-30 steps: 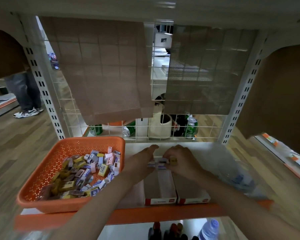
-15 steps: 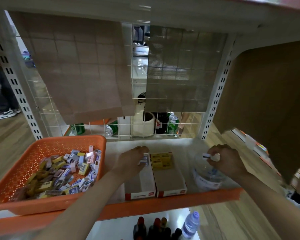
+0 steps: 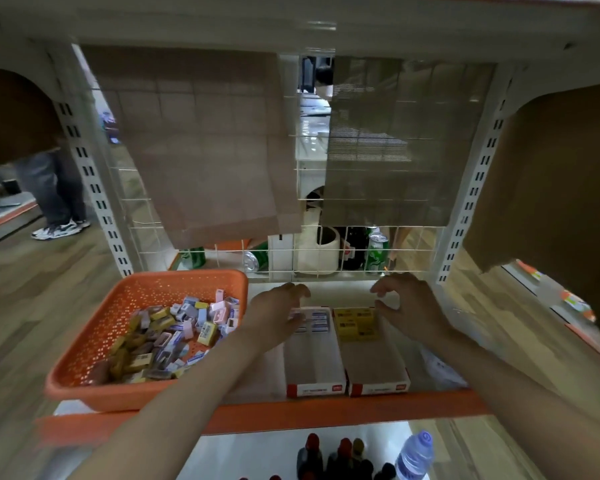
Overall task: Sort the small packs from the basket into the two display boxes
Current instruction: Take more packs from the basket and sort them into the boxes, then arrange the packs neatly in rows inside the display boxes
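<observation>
At lower left the basket of mixed small packs sits close to the orange shelf edge, and the left forearm passes just beside its right rim, so a sideways sweep may tip it off. In the centre, the left display box and right display box are filled only at their far ends and may skew if pushed. Farther back, the left hand rests relaxed and open-fingered on the pale packs, and the right hand hovers loosely curled, apparently empty, beside the yellow packs; a nudge may topple either row.
</observation>
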